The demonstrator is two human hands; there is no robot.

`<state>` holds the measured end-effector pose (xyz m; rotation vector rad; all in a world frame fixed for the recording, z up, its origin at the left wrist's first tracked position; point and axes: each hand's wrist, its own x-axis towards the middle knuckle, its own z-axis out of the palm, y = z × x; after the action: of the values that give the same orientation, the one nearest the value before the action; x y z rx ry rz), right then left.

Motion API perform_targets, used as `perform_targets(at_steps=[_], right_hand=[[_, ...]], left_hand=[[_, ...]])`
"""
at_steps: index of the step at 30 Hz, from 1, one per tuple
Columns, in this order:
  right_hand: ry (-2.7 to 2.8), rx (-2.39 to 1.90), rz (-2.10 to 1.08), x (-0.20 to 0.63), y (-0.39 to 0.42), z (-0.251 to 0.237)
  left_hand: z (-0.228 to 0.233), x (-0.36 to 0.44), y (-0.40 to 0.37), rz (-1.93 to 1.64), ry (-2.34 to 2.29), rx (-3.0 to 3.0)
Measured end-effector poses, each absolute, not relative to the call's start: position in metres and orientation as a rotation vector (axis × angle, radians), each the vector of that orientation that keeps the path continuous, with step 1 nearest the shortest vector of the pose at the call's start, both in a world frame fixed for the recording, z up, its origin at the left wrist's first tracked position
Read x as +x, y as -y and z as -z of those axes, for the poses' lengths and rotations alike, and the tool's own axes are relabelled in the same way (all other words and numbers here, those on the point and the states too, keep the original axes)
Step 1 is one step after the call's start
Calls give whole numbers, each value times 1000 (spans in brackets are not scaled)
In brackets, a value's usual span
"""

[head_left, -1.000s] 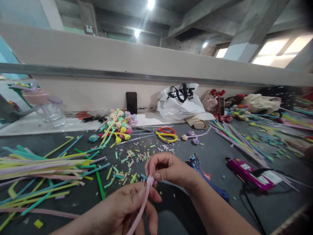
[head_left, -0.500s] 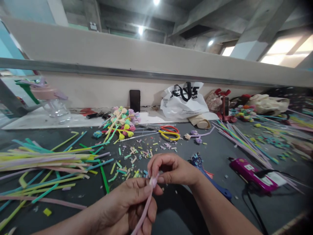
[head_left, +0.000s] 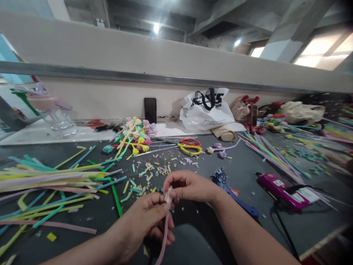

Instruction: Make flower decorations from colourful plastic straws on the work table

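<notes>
My left hand [head_left: 146, 221] is closed around a long pale pink strip [head_left: 164, 235] that hangs down toward me. Its top end is pinched and curled between the fingertips of my right hand [head_left: 189, 186], just above the left thumb. Both hands hover over the dark table [head_left: 242, 173] near its front edge. A heap of long pastel strips [head_left: 49, 180] lies to the left of my hands. Small cut pieces [head_left: 149, 173] are scattered just beyond them.
A bunch of finished strip flowers [head_left: 136, 138] lies behind the scraps, with red and yellow scissors [head_left: 190, 146] beside it. A magenta glue gun [head_left: 281, 189] with a black cord and a blue tool [head_left: 234, 197] lie to the right. A white bag [head_left: 205, 110] and a phone [head_left: 150, 109] stand at the wall.
Both hands have drawn slightly closer together and lower over the strip's top end, which looks more tightly curled. The view has shifted a little.
</notes>
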<state>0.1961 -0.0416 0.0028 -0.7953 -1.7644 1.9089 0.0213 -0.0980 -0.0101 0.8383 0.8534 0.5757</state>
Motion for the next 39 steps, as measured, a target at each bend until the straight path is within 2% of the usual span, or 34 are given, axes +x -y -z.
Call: perform_targets(at_steps=[12,27,39], right_hand=[[1761,-806,-1923,192,40,5],[1817,-873,-1826,190,42,10],[1759,-747,-1842,193,43,5]], left_hand=[[27,14,92,-538,-667,519],[14,20,100,-515,-886,811],[23,13,93,-505,-649,468]])
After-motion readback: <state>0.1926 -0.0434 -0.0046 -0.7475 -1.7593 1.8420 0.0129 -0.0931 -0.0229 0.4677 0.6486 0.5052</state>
